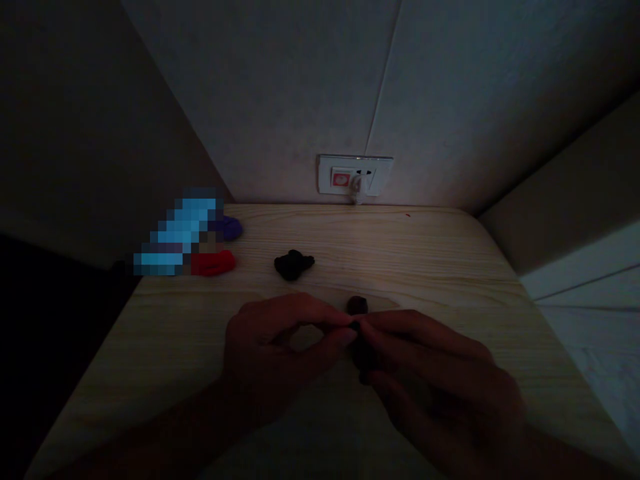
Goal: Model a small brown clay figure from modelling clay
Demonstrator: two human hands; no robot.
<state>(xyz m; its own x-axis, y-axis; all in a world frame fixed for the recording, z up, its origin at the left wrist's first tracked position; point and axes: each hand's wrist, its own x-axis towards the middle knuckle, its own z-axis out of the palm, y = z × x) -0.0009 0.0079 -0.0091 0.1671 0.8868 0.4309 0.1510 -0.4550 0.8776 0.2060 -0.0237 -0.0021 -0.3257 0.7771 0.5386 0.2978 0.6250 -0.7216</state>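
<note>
Dim wood-grain tabletop (430,247) under fingers. Pinching black clay-like bit (355,325) in near-closed left hand (273,347); gripping knobbly dark clay-like piece (365,355) in part-curled right hand (453,373).

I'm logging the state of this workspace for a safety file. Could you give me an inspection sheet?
Surface: pale wood-grain tabletop, dimly lit.
Things being handled: a small black bit and a dark brown rounded lump; detail lost in shadow.
Clutter: irregular matt-black lump beyond the left hand; soft-looking red lump and purple lump beside a pixelated bluish patch.
Hands: left pinches the black bit; right hand is at the brown lump, its grip too dark to judge.
Cables: translucent plug in the white rectangular socket plate; no cord discernible.
Surroundings: pale grey wall behind the tabletop.
</note>
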